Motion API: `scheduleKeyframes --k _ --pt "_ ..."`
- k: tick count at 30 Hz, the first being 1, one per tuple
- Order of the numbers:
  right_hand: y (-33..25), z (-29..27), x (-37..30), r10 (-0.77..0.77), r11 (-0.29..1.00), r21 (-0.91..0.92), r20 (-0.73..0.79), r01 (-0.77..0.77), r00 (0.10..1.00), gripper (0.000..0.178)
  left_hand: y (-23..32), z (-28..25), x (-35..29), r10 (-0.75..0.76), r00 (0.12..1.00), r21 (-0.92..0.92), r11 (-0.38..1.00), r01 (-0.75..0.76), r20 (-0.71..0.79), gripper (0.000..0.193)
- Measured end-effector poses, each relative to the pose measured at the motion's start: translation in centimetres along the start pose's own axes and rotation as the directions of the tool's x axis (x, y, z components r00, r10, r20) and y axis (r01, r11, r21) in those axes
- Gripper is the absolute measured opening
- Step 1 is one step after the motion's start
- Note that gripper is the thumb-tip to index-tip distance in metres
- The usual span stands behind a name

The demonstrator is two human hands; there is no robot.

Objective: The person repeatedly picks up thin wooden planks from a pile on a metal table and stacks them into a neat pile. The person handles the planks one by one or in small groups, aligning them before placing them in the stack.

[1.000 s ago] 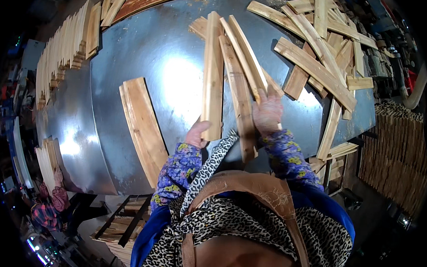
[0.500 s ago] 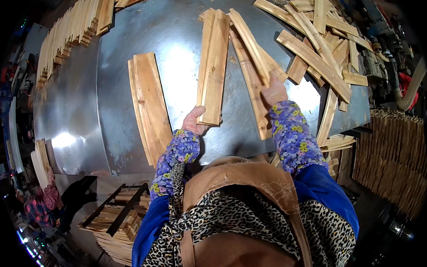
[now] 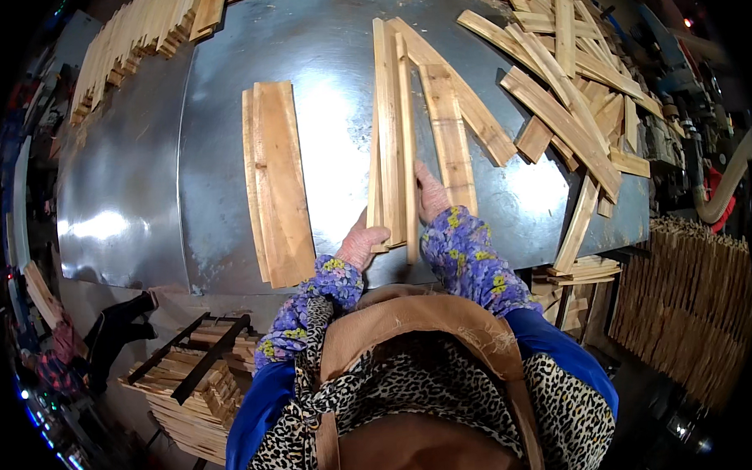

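My left hand (image 3: 363, 242) is closed around the near ends of a few narrow wooden boards (image 3: 387, 143), tilted up on their edges. Close against them on the right stands another wooden board (image 3: 407, 151) on edge, its right side gripped by my right hand (image 3: 431, 193); those fingertips are partly hidden behind it. Just right of that hand a board with dark cross marks (image 3: 447, 125) lies flat. A slanting board (image 3: 484, 123) passes behind its far end. Left of my left hand, two overlapping boards (image 3: 281, 180) rest flat on the metal table (image 3: 338, 95).
A jumbled pile of boards (image 3: 582, 87) covers the table's right side. Rows of boards (image 3: 133, 44) stand at the far left. Below the table are a rack of stacked boards (image 3: 191, 382) and a tall stack (image 3: 685, 307). Another person (image 3: 61, 354) holds boards at far left.
My right hand has moved left, bringing a board on edge against the left hand's boards. Those boards have turned from lying flat onto their edges. My left hand has shifted slightly nearer.
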State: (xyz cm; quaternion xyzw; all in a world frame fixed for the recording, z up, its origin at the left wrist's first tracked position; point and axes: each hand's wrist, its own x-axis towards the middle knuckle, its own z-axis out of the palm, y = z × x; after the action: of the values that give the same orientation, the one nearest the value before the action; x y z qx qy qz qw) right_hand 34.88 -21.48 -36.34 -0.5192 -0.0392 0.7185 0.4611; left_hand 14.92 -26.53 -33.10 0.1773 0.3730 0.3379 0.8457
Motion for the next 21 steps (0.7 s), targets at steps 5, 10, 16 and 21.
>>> scheduleKeyframes --k 5,10,16,21 --pt "-0.7 -1.4 3.1 0.058 0.974 0.195 0.265 -0.112 0.963 0.08 1.5 -2.5 -1.7 -0.038 0.999 -0.207 0.978 0.03 -0.034 0.09" --pt "-2.8 3.7 0.2 -0.215 0.798 -0.526 0.207 0.294 0.954 0.08 6.2 -8.3 -5.7 0.106 0.994 -0.42 0.902 -0.097 -0.001 0.078" --pt "4.3 11.9 -1.3 -0.296 0.301 -0.903 0.216 0.306 0.93 0.104 11.5 -11.1 -8.0 0.196 0.964 -0.237 0.943 -0.235 -0.177 0.081" --pt "5.7 19.8 -5.9 0.134 0.342 -0.925 0.222 0.166 0.966 0.115 16.3 -8.2 -8.9 0.321 0.866 -0.011 0.936 -0.352 -0.383 0.076"
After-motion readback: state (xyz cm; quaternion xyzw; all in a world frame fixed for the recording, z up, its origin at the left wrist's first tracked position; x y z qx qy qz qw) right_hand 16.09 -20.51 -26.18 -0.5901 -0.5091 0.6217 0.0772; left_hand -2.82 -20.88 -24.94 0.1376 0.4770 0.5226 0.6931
